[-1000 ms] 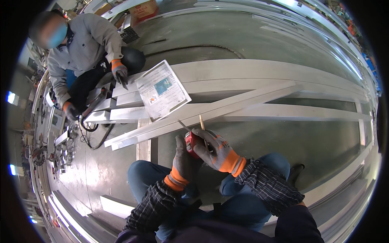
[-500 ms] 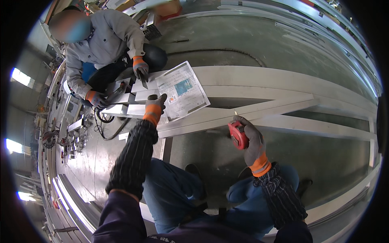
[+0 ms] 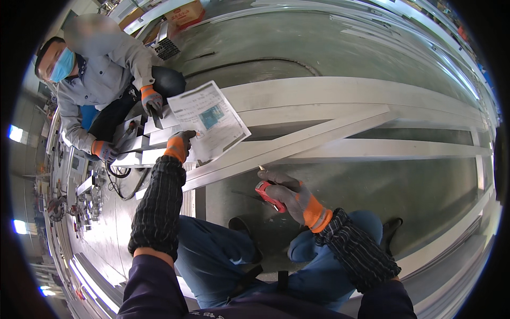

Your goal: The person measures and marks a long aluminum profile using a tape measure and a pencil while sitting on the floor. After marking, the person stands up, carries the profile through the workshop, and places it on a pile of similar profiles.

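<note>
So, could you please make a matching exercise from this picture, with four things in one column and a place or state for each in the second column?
Things:
1. left hand
2. right hand
3. printed sheet
4. co-worker's hand

Places or states:
a. lies on the white metal bars
b. grips a red-handled cutter
c. rests at the sheet's upper left corner, in a grey glove with an orange cuff
d. reaches out to the near edge of the sheet

Pairs: 1-d, 2-b, 3-a, 4-c
</note>
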Available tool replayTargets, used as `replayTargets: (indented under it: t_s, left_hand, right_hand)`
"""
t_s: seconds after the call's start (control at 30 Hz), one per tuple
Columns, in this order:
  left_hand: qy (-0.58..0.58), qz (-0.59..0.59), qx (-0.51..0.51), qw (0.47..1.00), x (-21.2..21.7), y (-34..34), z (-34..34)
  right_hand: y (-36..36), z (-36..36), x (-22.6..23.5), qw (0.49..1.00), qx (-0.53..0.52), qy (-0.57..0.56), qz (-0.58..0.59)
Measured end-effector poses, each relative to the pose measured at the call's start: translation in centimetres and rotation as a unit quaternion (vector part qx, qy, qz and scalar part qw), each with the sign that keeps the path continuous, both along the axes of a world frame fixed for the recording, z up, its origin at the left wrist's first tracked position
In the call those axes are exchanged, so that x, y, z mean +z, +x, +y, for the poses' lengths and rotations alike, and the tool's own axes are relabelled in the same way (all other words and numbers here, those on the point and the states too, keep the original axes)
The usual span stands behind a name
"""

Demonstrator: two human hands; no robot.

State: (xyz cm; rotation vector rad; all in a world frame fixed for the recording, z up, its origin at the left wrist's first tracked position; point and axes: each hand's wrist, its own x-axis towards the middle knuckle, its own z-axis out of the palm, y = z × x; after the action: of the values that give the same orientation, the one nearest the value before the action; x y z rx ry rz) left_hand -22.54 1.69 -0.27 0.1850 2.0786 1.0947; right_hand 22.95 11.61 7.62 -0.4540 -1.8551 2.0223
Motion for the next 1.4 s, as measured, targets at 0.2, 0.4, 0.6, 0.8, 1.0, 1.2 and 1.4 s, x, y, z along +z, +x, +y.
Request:
replayTargets:
  t_s: [0.2, 0.4, 0.6, 0.8, 1.0, 1.2, 1.4]
  left_hand:
    - [0.259, -0.122, 0.081, 0.955, 9.0, 7.0, -3.2]
    - [0.354, -0.218, 0.043, 0.909, 13.1, 12.9, -8.7]
    - [0.262, -0.221, 0.056, 0.938, 12.3, 20.7, -11.5]
    - [0.165, -0.186, -0.039, 0.968, 11.2, 21.8, -13.4]
    - [0.114, -0.122, -0.098, 0.981, 10.4, 20.7, -12.7]
    - [0.232, 0.003, -0.294, 0.927, 11.5, 19.1, -12.8]
    - [-0.070, 0.394, -0.435, 0.806, 9.6, 20.0, -6.1]
  right_hand:
    - [0.3, -0.8, -1.6, 0.991, 0.031, 0.131, -0.021]
    - [-0.5, -2.6, 2.6, 0.985, 0.044, -0.033, -0.165]
    - [-0.6, -4.0, 1.9, 0.969, 0.015, -0.160, -0.187]
    - [-0.8, -5.2, -0.3, 0.953, -0.044, -0.251, -0.164]
    - [-0.5, -5.3, -3.3, 0.974, -0.071, -0.082, -0.200]
    - [0.8, -4.3, -1.2, 0.959, -0.102, 0.226, -0.140]
    - [4.2, 1.7, -1.3, 0.921, -0.329, 0.205, -0.037]
